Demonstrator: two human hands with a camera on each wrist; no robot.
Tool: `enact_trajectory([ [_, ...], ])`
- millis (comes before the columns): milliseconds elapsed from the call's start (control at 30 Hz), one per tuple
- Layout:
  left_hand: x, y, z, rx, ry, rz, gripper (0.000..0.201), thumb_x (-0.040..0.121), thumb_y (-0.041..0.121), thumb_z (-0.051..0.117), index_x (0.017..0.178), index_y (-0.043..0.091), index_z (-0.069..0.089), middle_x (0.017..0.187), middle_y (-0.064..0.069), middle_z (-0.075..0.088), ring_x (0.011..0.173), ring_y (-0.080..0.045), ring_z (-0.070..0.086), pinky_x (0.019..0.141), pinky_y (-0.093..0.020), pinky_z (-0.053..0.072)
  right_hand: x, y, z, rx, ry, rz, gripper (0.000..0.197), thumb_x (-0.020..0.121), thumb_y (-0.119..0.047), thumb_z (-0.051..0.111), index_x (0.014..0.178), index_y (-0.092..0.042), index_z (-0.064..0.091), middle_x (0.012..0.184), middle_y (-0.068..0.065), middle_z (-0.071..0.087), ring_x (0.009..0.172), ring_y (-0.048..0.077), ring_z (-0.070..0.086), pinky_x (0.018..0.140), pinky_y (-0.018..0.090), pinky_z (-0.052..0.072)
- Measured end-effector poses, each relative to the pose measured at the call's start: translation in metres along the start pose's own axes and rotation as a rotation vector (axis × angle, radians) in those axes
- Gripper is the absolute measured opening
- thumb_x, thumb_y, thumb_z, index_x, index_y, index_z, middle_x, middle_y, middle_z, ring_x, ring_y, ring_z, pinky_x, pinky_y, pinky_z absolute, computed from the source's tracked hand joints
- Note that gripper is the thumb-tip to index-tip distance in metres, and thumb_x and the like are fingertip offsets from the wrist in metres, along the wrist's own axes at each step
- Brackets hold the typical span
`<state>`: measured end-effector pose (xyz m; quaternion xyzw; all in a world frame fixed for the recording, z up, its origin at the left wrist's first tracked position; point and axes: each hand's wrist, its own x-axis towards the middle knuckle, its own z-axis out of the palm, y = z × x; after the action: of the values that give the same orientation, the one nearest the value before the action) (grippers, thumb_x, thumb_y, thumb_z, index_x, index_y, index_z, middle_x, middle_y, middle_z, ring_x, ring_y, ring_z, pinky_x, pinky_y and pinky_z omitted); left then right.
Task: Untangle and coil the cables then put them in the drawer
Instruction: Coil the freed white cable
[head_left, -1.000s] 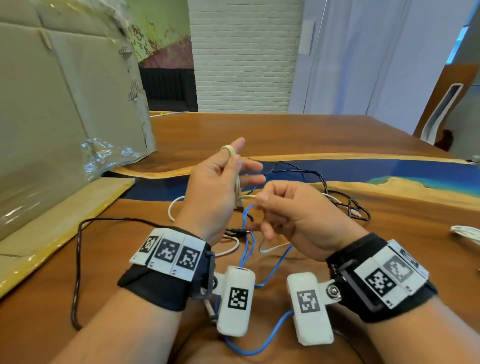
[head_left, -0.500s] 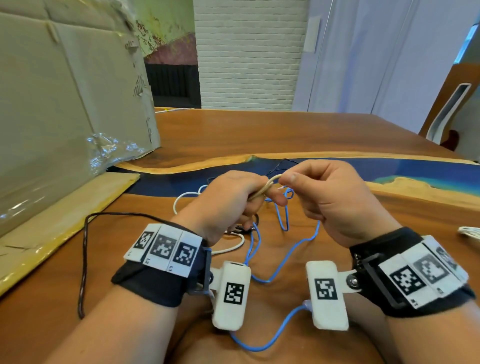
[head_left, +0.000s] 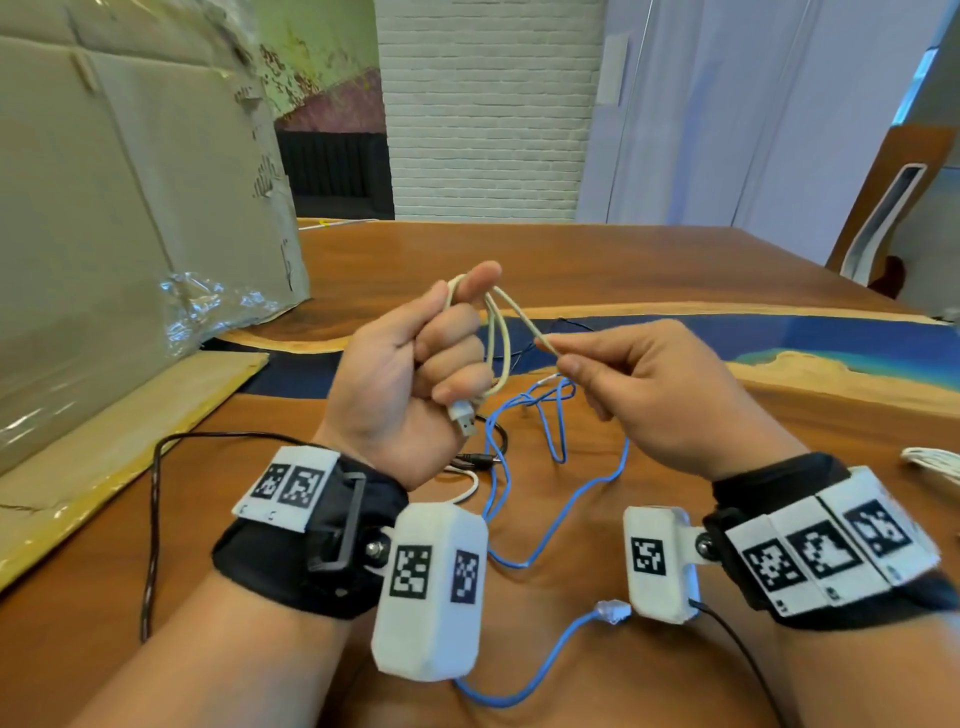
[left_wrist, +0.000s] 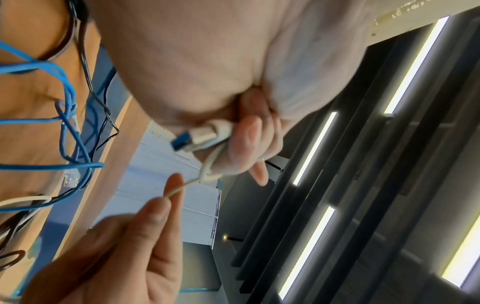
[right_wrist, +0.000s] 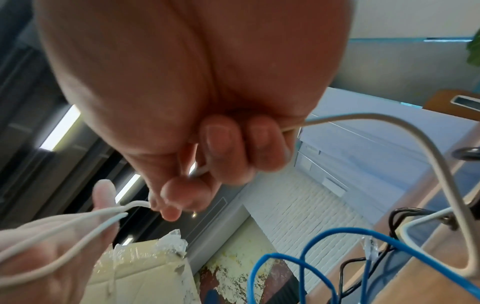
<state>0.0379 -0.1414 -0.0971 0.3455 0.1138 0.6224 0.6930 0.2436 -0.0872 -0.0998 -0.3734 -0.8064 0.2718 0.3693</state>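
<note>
Cream cable (head_left: 492, 347) looped in curled left fingers (head_left: 448, 358), pinched by right fingers (head_left: 574, 368) above table (head_left: 597, 265).

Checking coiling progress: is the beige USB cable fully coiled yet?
Partly coiled. A few loops hang from the left hand; the right hand pinches a free stretch of the beige USB cable.

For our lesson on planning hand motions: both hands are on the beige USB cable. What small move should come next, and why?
Probably the right hand should carry its pinched strand up and over the left hand to lay another loop. The beige USB cable already hangs in loops there, plug below the fist, while its slack trails to the table.
</note>
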Motion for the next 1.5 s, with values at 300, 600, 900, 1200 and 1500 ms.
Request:
enact_trajectory([
  [300, 0.014, -0.006, -0.006, 0.086, 0.401, 0.296, 0.029, 0.111, 0.017, 0.033, 0.114, 0.008, 0.061, 0.065, 0.004, 0.049, 0.096, -0.016, 0.075, 0.113, -0.045, 0.042, -0.008, -0.017, 0.014, -0.148, -0.44, 0.015, 0.02, 0.102, -0.026, 0.061, 0.114, -0.029, 0.078, 0.046, -0.031, 0.051, 0.055, -0.011, 0.054, 0.057, 0.008, 0.039],
  [600, 0.011, -0.03, -0.007, 0.847, 0.172, 0.245, 0.025, 0.109, 0.005, 0.037, 0.103, 0.006, 0.062, 0.087, -0.01, 0.075, 0.103, -0.027, 0.072, 0.094, -0.032, 0.054, -0.014, -0.022, 0.01, 0.194, -0.377, -0.113, 0.023, 0.089, -0.028, 0.078, 0.066, -0.03, 0.077, 0.053, -0.001, 0.043, 0.055, 0.013, 0.033, 0.059, 0.031, 0.032],
  [900, 0.0, -0.019, -0.005, 0.848, -0.004, -0.168, 0.047, 0.104, 0.031, 0.044, 0.089, -0.002, 0.072, 0.045, 0.003, 0.018, 0.037, -0.012, 0.016, 0.049, -0.029, 0.034, -0.002, -0.003, -0.016, 0.357, 0.155, -0.04, 0.014, 0.095, -0.008, 0.067, 0.085, -0.01, 0.076, 0.046, -0.016, 0.056, 0.043, 0.0, 0.051, 0.047, 0.008, 0.037],
  [1200, -0.007, 0.001, 0.0, 0.519, 0.018, -0.077, 0.036, 0.095, 0.03, 0.047, 0.082, 0.008, 0.072, 0.049, 0.009, 0.016, 0.036, -0.005, 0.008, 0.04, -0.023, 0.012, 0.001, 0.003, -0.012, 0.288, 0.215, -0.091, 0.021, 0.097, -0.009, 0.067, 0.099, -0.027, 0.078, 0.065, -0.007, 0.068, 0.061, 0.003, 0.056, 0.061, 0.014, 0.047],
  [1500, 0.0, -0.009, 0.002, 0.384, 0.057, 0.071, 0.034, 0.105, 0.025, 0.039, 0.1, 0.005, 0.065, 0.054, 0.008, 0.029, 0.036, -0.003, 0.026, 0.04, -0.019, 0.03, 0.007, 0.007, 0.006, 0.382, 0.223, 0.077, 0.023, 0.1, -0.007, 0.061, 0.096, -0.022, 0.078, 0.086, 0.001, 0.079, 0.075, 0.003, 0.068, 0.07, 0.018, 0.051],
])
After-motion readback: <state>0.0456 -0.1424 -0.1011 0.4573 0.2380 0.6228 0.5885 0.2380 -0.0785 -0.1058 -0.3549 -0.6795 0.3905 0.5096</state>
